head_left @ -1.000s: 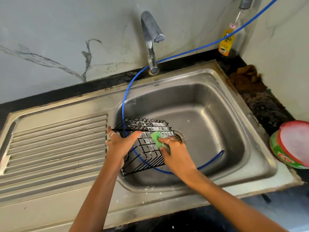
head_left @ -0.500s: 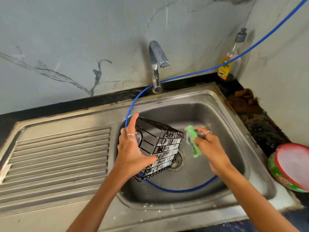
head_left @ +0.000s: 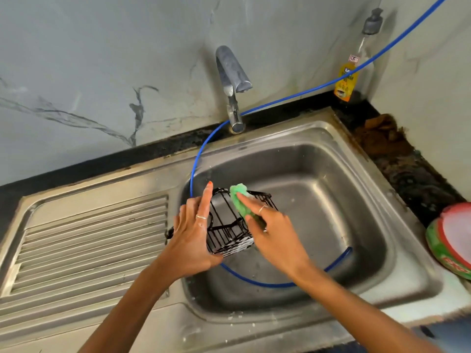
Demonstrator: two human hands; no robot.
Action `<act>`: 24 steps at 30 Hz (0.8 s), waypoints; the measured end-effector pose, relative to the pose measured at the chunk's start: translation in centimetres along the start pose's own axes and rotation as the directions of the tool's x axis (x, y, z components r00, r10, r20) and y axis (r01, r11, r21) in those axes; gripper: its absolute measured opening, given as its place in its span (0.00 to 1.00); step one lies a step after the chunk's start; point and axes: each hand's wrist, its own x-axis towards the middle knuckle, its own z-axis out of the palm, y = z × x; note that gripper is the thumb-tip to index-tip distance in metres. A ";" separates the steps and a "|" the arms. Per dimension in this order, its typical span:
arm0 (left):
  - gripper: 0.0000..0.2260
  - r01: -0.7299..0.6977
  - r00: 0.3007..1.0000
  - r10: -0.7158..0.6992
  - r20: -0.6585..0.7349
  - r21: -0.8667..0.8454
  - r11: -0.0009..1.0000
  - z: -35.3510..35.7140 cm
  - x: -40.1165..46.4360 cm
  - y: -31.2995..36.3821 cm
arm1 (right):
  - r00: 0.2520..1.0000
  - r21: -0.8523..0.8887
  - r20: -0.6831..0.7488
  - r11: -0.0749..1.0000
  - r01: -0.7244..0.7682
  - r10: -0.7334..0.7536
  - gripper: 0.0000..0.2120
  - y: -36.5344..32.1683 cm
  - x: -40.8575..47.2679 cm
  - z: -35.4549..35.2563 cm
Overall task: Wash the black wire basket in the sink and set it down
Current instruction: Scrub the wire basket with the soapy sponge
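Scrubbing goes best with firm strokes: the right hand (head_left: 274, 230) presses the green sponge (head_left: 240, 200) against the black wire basket (head_left: 233, 222), which sits between both hands above the sink (head_left: 356, 200). The left hand (head_left: 190, 233) grips the basket's near side, forefinger straight, and should brace against each stroke.

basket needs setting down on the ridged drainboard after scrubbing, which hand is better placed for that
Left. The left hand already holds the black wire basket on the side nearest the drainboard, while the right hand presses the green sponge against it.
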 end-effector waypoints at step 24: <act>0.59 0.007 0.994 -0.014 0.107 0.070 0.998 -2.2 0.8 -1.6 | 0.961 -0.163 -0.135 0.951 -0.261 0.241 0.16 6.9 4.7 0.2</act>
